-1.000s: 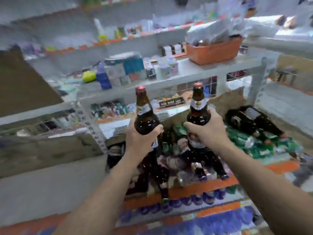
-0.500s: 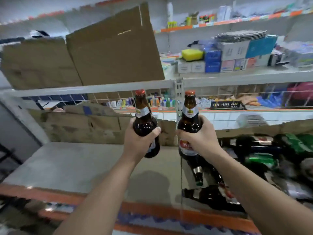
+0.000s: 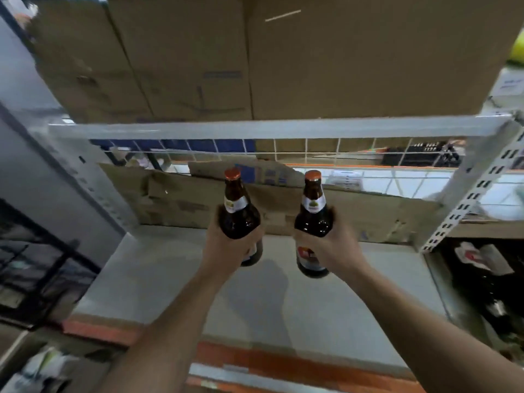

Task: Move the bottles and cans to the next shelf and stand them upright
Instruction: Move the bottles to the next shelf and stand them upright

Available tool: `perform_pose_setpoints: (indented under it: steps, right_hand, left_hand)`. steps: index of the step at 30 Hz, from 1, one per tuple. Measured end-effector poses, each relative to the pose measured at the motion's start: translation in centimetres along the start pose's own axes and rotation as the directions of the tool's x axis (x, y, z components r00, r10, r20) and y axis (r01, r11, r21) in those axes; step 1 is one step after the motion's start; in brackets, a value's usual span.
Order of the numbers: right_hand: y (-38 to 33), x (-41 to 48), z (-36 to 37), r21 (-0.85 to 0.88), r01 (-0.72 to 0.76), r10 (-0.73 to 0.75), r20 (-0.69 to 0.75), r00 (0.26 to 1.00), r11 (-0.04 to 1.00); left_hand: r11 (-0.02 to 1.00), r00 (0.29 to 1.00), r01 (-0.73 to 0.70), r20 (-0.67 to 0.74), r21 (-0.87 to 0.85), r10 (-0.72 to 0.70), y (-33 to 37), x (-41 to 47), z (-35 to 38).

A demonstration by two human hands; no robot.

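Observation:
My left hand (image 3: 226, 248) grips a brown glass bottle (image 3: 238, 214) with a red cap, held upright. My right hand (image 3: 329, 248) grips a second brown bottle (image 3: 313, 214) of the same kind, also upright. Both bottles hang in the air above the bare grey shelf board (image 3: 170, 279), their bases a little above it. More dark bottles (image 3: 496, 307) lie in the neighbouring bay at the far right, mostly cut off by the frame edge.
Flattened cardboard (image 3: 198, 199) lines the back of the grey shelf. Large cardboard boxes (image 3: 255, 58) sit on the shelf above, over a white beam (image 3: 255, 129). A perforated white upright (image 3: 467, 194) divides this bay from the right one. An orange front edge (image 3: 283, 361) borders the shelf.
My view and both hands have swung left, from the bay full of lying bottles and cans to over the bare grey shelf. Both bottles stay gripped and upright.

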State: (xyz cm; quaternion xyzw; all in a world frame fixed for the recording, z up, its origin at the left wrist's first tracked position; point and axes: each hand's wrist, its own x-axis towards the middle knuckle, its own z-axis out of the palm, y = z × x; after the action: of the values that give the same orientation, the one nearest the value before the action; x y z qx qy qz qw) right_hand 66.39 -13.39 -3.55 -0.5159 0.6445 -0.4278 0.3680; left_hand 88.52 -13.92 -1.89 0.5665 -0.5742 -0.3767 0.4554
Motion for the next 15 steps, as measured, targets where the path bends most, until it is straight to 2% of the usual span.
perform_pose_setpoints:
  steps: [4,9,15]
  right_hand:
    - [-1.9,0.7,7.1,-0.037,0.002,0.002,0.099,0.995,0.999]
    - [-4.1,1.9,16.8,-0.047,0.010,-0.004,0.133,0.991,0.999]
    - [-5.8,1.8,27.7,-0.037,-0.044,0.048,0.128,0.991,0.998]
  left_hand:
    - [0.995,0.996,0.086,-0.004,-0.045,-0.086,-3.3,0.9,-5.5]
    - [0.990,0.993,0.121,0.019,-0.071,-0.120,-8.1,4.2,-13.3]
    - [0.984,0.983,0.173,0.063,0.034,-0.175,-14.1,8.5,-22.4]
